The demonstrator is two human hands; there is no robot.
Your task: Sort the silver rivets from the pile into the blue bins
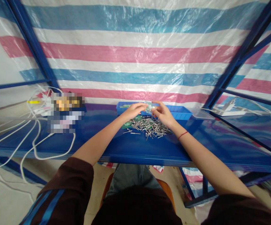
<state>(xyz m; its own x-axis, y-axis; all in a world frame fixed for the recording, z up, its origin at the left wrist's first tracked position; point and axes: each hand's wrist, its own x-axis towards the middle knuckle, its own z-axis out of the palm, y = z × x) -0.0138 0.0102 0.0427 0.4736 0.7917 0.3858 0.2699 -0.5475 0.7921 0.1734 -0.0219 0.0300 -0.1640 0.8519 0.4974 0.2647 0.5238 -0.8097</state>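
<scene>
My left hand (133, 111) and my right hand (163, 114) meet over a blue shelf, fingers curled around a small clear plastic bag (149, 107) held between them. Just below the hands lies a pile of several small metal pins or rivets (149, 126), with a few strays to its left. A green piece (127, 125) lies at the pile's left edge. Behind the hands stands a shallow blue tray (177, 112). A red string circles my right wrist.
The blue metal shelf (102, 143) sits in a blue frame backed by a striped tarp. White cables (32, 137) loop across the left side near a blurred box (65, 112). A white power adapter (226, 107) rests at the right.
</scene>
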